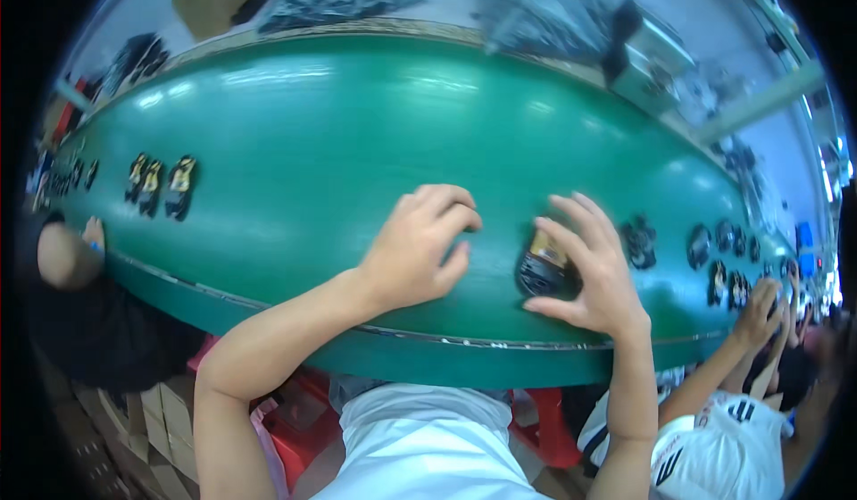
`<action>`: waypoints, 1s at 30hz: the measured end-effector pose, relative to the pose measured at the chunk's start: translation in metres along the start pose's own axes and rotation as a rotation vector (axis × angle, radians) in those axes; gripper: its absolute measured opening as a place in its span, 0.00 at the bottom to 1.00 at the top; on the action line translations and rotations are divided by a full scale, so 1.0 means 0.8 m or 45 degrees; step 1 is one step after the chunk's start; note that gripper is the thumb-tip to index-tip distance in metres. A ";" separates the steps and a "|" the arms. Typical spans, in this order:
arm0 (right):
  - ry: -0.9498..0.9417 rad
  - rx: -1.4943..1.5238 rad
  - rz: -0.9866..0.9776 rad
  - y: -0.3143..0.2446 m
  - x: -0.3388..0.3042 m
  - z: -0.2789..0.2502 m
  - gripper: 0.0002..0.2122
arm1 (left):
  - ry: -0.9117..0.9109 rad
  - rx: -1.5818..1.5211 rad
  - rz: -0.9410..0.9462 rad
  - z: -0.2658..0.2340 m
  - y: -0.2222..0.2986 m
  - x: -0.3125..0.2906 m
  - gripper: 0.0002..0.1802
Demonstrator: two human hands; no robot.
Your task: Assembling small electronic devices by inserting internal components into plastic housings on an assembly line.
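A rounded black part with a tan-gold panel [544, 263], about the size of a computer mouse, lies on the green work surface [312, 143] in front of me. My right hand [598, 272] is over its right side, thumb and fingers spread around it. Whether a fingertip touches the part I cannot tell. To the left, my left hand [424, 245] hovers over the surface with bent fingers, thumb apart, and nothing in it.
Right of my right hand lies a dark part [640, 241], with several more [701, 245] beyond. Three similar black-and-gold parts [181, 187] sit at left. Co-workers sit on both sides; one person's hand [759, 312] is at right. Plastic-covered items [544, 18] line the far edge.
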State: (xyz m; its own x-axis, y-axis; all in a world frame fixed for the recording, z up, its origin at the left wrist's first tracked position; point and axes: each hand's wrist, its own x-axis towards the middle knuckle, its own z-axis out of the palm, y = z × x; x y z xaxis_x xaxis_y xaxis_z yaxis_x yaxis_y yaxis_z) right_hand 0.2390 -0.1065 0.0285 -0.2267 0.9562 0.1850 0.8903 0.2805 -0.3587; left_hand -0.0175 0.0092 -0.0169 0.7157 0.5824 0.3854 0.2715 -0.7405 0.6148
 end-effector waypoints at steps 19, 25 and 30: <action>-0.070 0.032 0.018 0.014 -0.024 -0.003 0.50 | 0.103 -0.045 0.103 0.027 -0.003 -0.009 0.15; -0.062 -0.074 0.001 0.003 -0.030 -0.010 0.47 | 0.123 -0.022 0.154 0.034 -0.002 -0.014 0.17; -0.031 -0.070 0.115 0.003 -0.043 0.000 0.48 | 0.123 -0.018 0.134 0.040 0.002 -0.014 0.18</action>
State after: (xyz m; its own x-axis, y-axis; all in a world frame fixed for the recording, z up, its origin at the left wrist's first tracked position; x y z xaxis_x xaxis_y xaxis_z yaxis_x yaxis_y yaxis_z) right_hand 0.2489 -0.1385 0.0210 -0.1536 0.9793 0.1316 0.9276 0.1888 -0.3223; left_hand -0.0045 -0.0089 -0.0423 0.6741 0.5322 0.5123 0.1888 -0.7946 0.5771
